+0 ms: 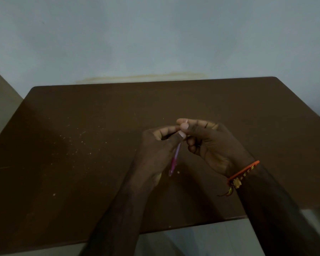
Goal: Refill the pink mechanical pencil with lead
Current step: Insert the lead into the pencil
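My left hand (155, 150) holds the pink mechanical pencil (175, 159) above the brown table, tip pointing down toward me and the upper end hidden between my fingers. My right hand (209, 143) meets the left at the pencil's top, thumb and forefinger pinched together there. Whether they pinch a lead or the pencil's cap is too small and dark to tell. An orange thread bracelet (243, 170) sits on my right wrist.
The brown table (81, 145) carries small pale crumbs and specks on its left half. A pale blue-grey wall (155, 34) rises right behind the far edge. Light floor shows below the near edge.
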Motion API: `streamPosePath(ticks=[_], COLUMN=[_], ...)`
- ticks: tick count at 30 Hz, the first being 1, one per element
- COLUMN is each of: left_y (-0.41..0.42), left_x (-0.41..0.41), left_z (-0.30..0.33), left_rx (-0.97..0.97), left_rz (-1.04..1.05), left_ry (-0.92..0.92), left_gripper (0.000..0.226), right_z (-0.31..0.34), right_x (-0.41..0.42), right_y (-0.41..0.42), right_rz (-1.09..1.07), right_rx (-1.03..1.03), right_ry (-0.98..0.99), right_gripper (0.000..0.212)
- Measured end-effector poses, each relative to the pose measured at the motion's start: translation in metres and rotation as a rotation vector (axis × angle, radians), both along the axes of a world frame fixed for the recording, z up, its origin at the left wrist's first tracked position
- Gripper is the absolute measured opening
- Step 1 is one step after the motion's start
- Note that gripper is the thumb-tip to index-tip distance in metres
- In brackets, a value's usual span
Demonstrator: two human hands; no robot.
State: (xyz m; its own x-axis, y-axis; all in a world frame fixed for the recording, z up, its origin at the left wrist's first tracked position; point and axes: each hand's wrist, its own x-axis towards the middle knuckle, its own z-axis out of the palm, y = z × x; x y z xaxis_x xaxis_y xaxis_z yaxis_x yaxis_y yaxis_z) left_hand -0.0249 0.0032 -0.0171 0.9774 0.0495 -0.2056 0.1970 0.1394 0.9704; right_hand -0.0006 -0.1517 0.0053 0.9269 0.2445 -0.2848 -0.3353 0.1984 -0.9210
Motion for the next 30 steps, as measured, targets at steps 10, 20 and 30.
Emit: streamPosePath(ticks=[10, 20, 30], left_y=[0.007, 0.028, 0.053], left_x=[0.007, 0.014, 0.019], left_z=[0.000, 0.000, -0.001], left_rx=[-0.103, -0.074, 0.006], left_rz=[0.128, 0.291, 0.353], left_ry=[-0.034, 0.039, 0.036], left_gripper=[0.020, 0.005, 0.005], right_z=[0.009, -0.037, -0.074], right_x=[-0.005, 0.009, 0.012], right_y=[-0.006, -0.007, -0.002], right_rz=[0.177, -0.108, -0.121], right_rx=[-0.273, -0.668, -1.202], right_ry=[-0.124, -0.078, -0.243], right_gripper=[0.029, 0.012, 0.006])
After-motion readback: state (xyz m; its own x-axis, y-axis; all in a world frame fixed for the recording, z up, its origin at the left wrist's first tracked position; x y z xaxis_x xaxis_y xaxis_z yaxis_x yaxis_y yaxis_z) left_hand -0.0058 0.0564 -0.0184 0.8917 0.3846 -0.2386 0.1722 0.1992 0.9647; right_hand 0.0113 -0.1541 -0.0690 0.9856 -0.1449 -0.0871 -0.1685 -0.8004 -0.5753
